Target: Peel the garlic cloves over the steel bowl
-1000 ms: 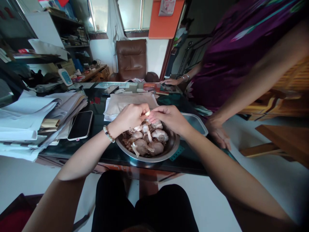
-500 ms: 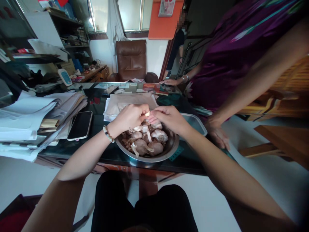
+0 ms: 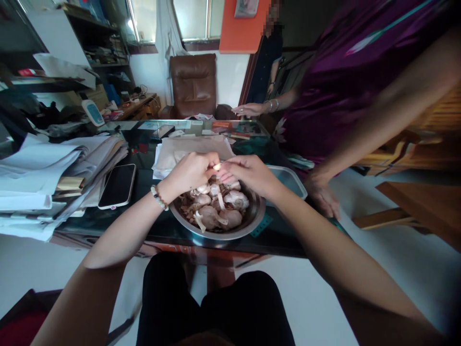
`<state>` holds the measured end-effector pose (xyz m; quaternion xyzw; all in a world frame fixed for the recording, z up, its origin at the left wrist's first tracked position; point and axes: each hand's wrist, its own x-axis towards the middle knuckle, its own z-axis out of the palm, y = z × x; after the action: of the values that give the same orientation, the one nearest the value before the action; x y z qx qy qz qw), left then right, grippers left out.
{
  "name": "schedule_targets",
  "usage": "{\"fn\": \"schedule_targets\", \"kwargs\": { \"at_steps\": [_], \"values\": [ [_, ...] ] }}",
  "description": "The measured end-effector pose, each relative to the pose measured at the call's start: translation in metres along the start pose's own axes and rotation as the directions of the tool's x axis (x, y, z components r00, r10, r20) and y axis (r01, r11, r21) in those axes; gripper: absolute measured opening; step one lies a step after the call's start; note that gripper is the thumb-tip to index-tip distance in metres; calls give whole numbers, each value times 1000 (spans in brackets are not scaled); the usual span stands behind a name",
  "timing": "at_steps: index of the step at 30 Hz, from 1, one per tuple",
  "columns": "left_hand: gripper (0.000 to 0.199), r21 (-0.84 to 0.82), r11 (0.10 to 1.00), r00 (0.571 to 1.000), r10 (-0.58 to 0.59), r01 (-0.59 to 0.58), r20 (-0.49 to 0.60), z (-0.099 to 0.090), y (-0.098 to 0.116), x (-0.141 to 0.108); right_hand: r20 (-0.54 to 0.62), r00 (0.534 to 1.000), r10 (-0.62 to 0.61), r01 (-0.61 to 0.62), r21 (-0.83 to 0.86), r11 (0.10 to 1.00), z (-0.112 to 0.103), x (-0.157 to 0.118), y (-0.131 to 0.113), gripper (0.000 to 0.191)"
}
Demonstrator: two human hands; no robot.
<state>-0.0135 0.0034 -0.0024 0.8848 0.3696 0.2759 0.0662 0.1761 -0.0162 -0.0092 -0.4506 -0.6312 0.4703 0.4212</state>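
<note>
A stack of papers [image 3: 46, 178] occupies the far left of the dark glass worktop [image 3: 144, 230], with a smartphone [image 3: 117, 186] lying face up just beside it. Next in line is the person's left hand [image 3: 190, 173], with a beaded bracelet [image 3: 159, 198] on its wrist. Its grip is clenched on a pale garlic clove [image 3: 217, 166], which is held between both hands, above the bowl. A sheet of beige paper [image 3: 190, 151] lies on the worktop beyond the hands. Directly below them, a stainless steel bowl [image 3: 216, 234] stands on the worktop, containing garlic bulbs [image 3: 236, 199] and loose brown papery skins [image 3: 187, 209]. The right hand [image 3: 250, 174] is curled inward, its fingers [image 3: 225, 175] close against the clove; whether this grip bears on the clove cannot be determined. A clear plastic container [image 3: 288, 180] sits just right of the bowl. At far right stands a co-worker in a purple garment [image 3: 345, 96], with one hand [image 3: 248, 110] resting on the far side of the worktop and the other hand [image 3: 322, 197] at its right edge.
</note>
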Motion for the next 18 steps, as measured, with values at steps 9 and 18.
{"fn": "schedule_targets", "kwargs": {
  "at_steps": [9, 18],
  "values": [
    [12, -82, 997, 999, -7, 10, 34, 5, 2, -1, 75, 990, -119, 132, -223, 966, -6, 1, 5, 22],
    [13, -459, 885, 992, -27, 82, 124, 3, -13, 6, 90, 984, -152, 176, -425, 888, -14, 4, 5, 18]
  ]
}}
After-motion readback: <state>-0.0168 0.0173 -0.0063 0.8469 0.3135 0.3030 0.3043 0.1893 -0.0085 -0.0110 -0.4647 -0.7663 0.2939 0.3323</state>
